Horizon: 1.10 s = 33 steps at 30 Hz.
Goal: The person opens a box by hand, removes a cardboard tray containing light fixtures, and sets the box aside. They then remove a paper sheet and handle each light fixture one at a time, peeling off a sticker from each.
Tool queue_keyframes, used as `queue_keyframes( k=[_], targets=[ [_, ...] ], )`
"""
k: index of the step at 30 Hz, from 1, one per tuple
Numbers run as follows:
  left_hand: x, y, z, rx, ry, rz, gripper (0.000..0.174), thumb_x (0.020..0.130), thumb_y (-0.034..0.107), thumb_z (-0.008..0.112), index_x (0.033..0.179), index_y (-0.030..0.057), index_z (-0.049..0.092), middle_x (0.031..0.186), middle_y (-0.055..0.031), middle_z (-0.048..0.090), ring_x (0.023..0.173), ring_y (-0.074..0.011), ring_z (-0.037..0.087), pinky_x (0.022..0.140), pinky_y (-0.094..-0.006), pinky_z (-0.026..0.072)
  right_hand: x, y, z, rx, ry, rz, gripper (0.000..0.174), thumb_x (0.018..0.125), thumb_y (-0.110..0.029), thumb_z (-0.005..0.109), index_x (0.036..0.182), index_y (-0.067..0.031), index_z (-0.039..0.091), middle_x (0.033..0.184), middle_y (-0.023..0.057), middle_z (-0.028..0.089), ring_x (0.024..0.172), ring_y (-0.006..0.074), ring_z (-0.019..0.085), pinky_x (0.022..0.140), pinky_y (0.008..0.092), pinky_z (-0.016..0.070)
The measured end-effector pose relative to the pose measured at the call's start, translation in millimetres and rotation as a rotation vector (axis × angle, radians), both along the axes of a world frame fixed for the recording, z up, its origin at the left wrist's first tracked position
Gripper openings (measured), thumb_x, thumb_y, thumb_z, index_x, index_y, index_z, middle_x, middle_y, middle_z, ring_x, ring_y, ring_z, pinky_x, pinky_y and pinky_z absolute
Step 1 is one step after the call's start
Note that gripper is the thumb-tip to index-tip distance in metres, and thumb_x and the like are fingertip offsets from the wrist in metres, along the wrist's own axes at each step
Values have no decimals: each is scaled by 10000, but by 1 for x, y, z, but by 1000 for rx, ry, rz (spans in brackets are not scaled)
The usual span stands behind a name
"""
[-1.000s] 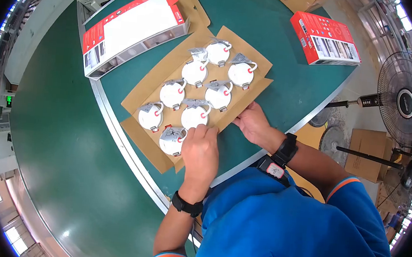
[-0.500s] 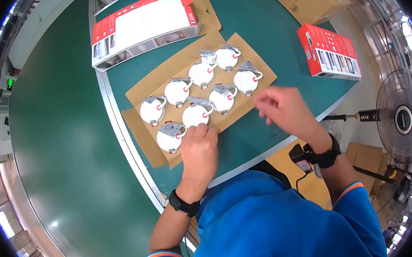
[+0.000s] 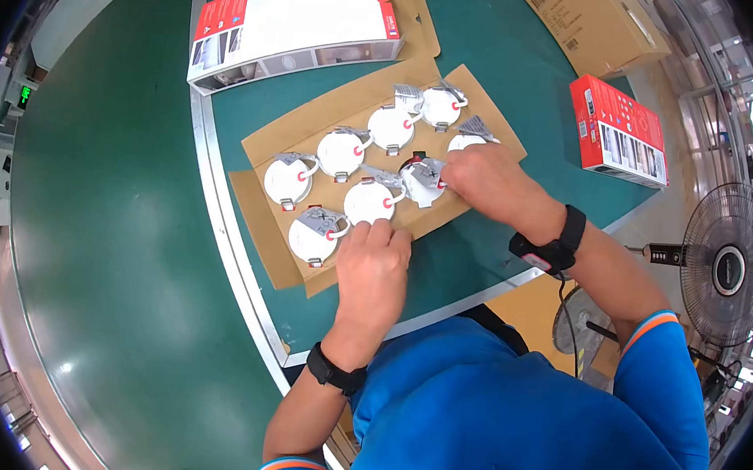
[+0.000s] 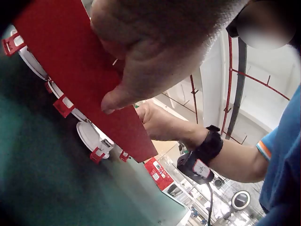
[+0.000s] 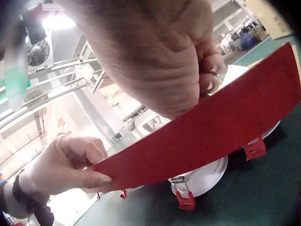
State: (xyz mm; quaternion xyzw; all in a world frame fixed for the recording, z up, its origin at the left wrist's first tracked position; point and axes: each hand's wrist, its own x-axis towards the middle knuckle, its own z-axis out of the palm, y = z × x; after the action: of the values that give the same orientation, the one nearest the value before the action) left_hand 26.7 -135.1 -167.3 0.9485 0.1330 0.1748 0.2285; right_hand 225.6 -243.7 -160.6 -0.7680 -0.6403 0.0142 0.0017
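Several round white downlights (image 3: 368, 203), with silver labels and short white cables, sit in two rows in a brown cardboard insert (image 3: 280, 258). My left hand (image 3: 372, 270) grips the insert's near edge; in the left wrist view its thumb presses the red outer face (image 4: 70, 52). With curled fingers, my right hand (image 3: 493, 187) holds a near-row downlight (image 3: 423, 185) at its cable side. That downlight is tilted, one spring clip showing. The right fingertips' exact hold is hidden behind the red flap (image 5: 211, 132) in the right wrist view. Red clips (image 5: 186, 201) and white rims show below the insert.
A large red-and-white box (image 3: 315, 19) with an open flap lies at the far left of the green table (image 3: 515, 86). A smaller red box (image 3: 618, 131) and a brown carton (image 3: 592, 26) are at the right. A fan (image 3: 730, 253) stands beyond the table edge.
My right hand has left the insert's near edge, lifted, and come onto a near-row downlight, which has tilted. The left hand keeps its grip at the near edge.
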Motion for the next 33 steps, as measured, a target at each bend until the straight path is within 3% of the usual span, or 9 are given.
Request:
queue_keyframes(
  k=[4, 7, 16, 33],
  targets=[
    [-1, 1, -4, -15, -5, -7, 121, 710, 26, 653, 822, 38, 696, 720, -86, 529, 697, -249, 541, 613, -367, 466, -2, -1, -1, 13, -18, -14, 100, 742, -102, 609, 647, -73, 597, 696, 98, 596, 677, 294, 633, 583, 411, 494],
    [-1, 1, -8, -11, -13, -13, 114, 709, 26, 652, 813, 40, 695, 722, -85, 529, 697, -248, 537, 611, -365, 463, -7, -1, 4, 32, 41, -54, 87, 737, -105, 628, 697, -41, 672, 710, 139, 646, 690, 316, 662, 593, 422, 512],
    [-3, 5, -14, -23, -29, -16, 124, 707, 31, 655, 824, 37, 693, 739, -85, 526, 698, -247, 525, 617, -365, 456, -11, 3, 2, -17, 159, -182, 199, 794, -198, 681, 713, -17, 664, 733, 155, 656, 716, 331, 658, 632, 438, 510],
    [-6, 12, -12, -11, -24, -25, 148, 695, 21, 650, 834, 41, 696, 729, -78, 510, 707, -240, 524, 616, -363, 452, -14, 5, 7, -41, 248, -264, 205, 807, -217, 686, 723, -31, 673, 701, 162, 644, 700, 347, 642, 622, 457, 488]
  ],
)
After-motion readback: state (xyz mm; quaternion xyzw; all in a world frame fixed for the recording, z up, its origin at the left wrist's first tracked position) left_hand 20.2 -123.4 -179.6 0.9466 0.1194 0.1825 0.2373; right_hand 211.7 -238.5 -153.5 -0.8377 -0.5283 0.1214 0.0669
